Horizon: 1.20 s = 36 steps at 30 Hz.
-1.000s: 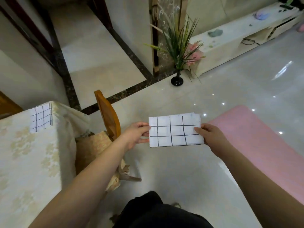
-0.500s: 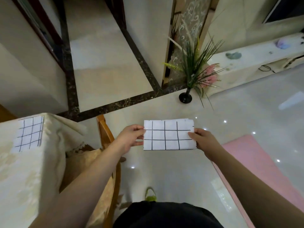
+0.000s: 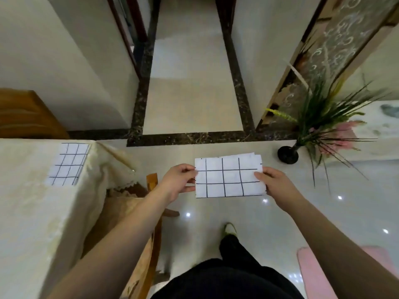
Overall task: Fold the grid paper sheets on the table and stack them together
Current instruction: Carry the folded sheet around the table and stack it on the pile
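holding a folded white sheet of black-gridded paper [image 3: 230,177] in the air over the glossy floor, the left hand [image 3: 178,182] and right hand [image 3: 273,186] pinch its short ends between thumb and fingers. since a second ago the view has swung left, bringing the cream-clothed table [image 3: 32,212] and its flat grid sheet [image 3: 68,164] closer. judging by this, the fold is done and stacking comes next.

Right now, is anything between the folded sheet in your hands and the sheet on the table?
Nothing visible blocks it. Both hands, left hand and right hand, hold the folded grid paper in the air over the floor; the wooden chair sits below that path beside the table, where the other grid sheet lies.
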Motion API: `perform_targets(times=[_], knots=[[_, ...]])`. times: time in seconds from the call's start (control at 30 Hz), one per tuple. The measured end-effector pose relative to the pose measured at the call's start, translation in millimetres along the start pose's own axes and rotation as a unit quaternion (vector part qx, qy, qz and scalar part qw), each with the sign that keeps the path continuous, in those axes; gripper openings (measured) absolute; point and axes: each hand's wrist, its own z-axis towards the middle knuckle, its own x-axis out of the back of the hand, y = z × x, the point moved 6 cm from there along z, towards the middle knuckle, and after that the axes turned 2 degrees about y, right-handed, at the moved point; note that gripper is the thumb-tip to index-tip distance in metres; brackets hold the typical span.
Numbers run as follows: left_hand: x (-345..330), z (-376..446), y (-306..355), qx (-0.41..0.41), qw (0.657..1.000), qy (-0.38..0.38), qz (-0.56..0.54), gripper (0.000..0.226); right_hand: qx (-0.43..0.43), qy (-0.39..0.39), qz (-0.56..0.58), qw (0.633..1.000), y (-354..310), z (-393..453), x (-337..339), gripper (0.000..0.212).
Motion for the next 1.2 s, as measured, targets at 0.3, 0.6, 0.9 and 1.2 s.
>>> perform_targets(times=[0.3,0.6,0.9,1.2], knots=[[27.1,32.9,42.0,0.006,0.989,0.133,-0.060,0.016,0.027,-0.156,-0.054,0.986,-78.8,116.6,-42.1,0.009],[83.2,44.2,47.4,0.025,0.957,0.257,-0.135,0.009,0.059,-0.261,-0.105,0.958,-139.7,163.6,-130.5,0.007],[171.3,50.9,31.3,-0.003,0.928,0.291,-0.232,0.005,0.081,-0.348,-0.179,0.917,-177.5,189.9,-264.0,0.009],[243.2,34.9,8.9,-0.012,0.896,0.338,-0.287,0.015,0.092,-0.410,-0.226,0.879,-197.9,184.4,-380.6,0.006]])
